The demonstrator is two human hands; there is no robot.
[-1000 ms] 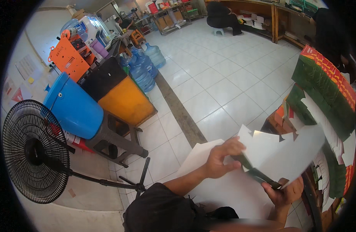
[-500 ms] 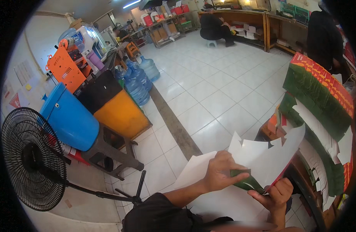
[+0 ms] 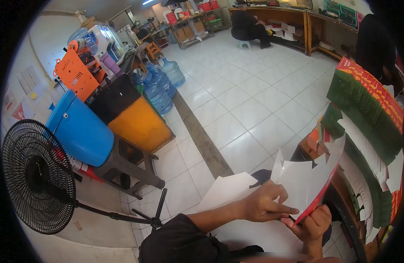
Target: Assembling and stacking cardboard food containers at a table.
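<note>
A die-cut cardboard box blank [image 3: 298, 177], white on the face toward me and red along its edge, stands tilted and bent before me. My right hand [image 3: 314, 222] is closed round its lower corner, fist-like, with the thumb against the edge. Coming from the left, my left hand [image 3: 264, 202] reaches to the same corner, its thumb and fingers pinching near the fold. The exact spot they grip is partly hidden. Under my hands and left forearm lies another white sheet [image 3: 228, 189].
Stacked green, red and white blanks [image 3: 364, 118] rise at the right. On the left stand a black fan [image 3: 37, 175], a blue bin [image 3: 81, 131] on a grey stool [image 3: 132, 164], a yellow-black box [image 3: 140, 127] and water jugs [image 3: 156, 94]. A person [image 3: 248, 28] sits far back; another [image 3: 373, 44] stands right.
My left hand has moved right and down to the corner by my right hand. The green flap it held before no longer shows. The view has shifted slightly.
</note>
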